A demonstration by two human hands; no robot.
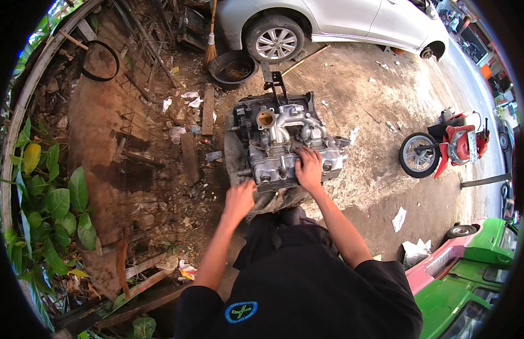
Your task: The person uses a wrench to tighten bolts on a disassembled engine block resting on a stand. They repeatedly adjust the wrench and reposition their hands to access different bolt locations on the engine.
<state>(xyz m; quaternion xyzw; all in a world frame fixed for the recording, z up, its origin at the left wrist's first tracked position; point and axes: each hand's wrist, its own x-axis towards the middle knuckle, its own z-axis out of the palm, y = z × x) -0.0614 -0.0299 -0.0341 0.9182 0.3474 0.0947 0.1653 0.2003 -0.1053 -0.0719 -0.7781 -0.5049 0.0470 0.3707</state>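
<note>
We note the engine [287, 148] on the ground directly in front of the person, on a grey sheet [276, 201] that shows along its left and near sides. We see its silver metal upper parts facing up. The near metal section has its long axis running left to right across the person, the right end slightly farther away than the left. A round pipe mouth [266, 118] opens upward at the far left of the top; from it the pipes [298, 120] branch right and toward the near side. A black bracket [279, 89] juts from the far end, pointing away from the person.

Left hand [241, 198]: we record curled fingers at the near left corner, close by a short fitting [245, 173]; we cannot tell whether they pinch anything. Right hand [310, 165]: we find the fingers a little spread, laid on top of the near section, right of its middle, gripping nothing that we can see.

Edges and room: the person's legs sit tight against the near edge. To the right we observe open ground reaching to a red motorcycle [458, 144], well apart. Left, two planks [208, 110] and litter lie near. Beyond the far end, a black basin [234, 83] stands close, with a silver car [341, 20] behind.
</note>
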